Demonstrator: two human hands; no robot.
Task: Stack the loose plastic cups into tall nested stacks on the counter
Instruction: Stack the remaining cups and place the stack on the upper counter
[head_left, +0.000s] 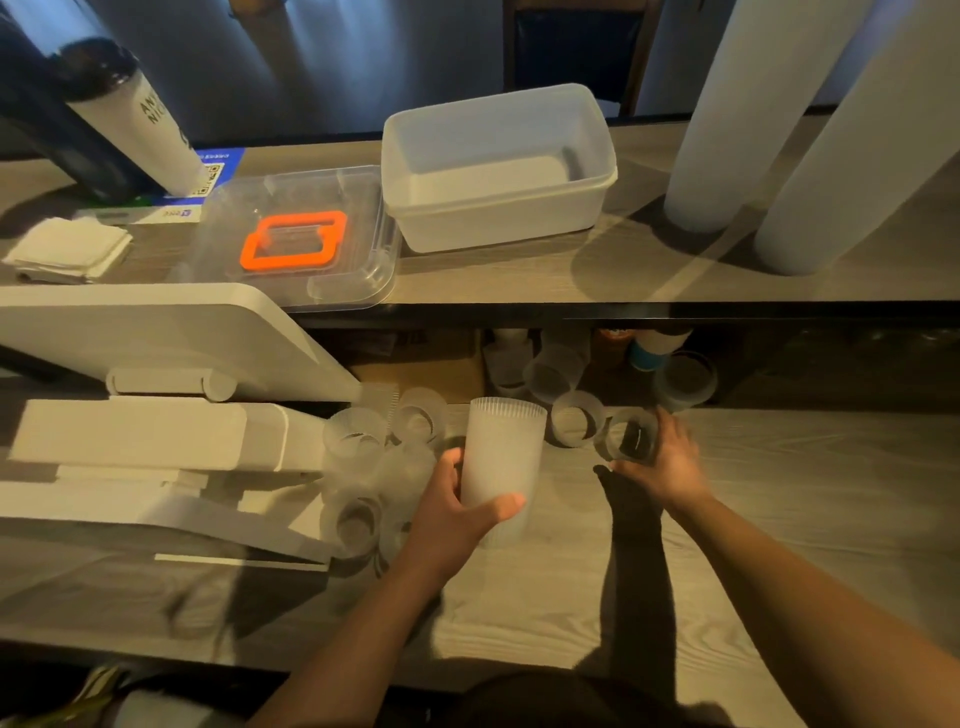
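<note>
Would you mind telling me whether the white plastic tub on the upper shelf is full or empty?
Empty: the white plastic tub stands open, and its bare bottom shows.

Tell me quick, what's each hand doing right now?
Left hand: closed around the nested cup stack.
Right hand: fingers curled on a loose cup on the counter.

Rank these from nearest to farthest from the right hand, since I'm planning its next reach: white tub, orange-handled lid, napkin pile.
From the right hand:
1. White tub, upper shelf, ahead.
2. Orange-handled lid, upper shelf, further left.
3. Napkin pile, far left end.
</note>
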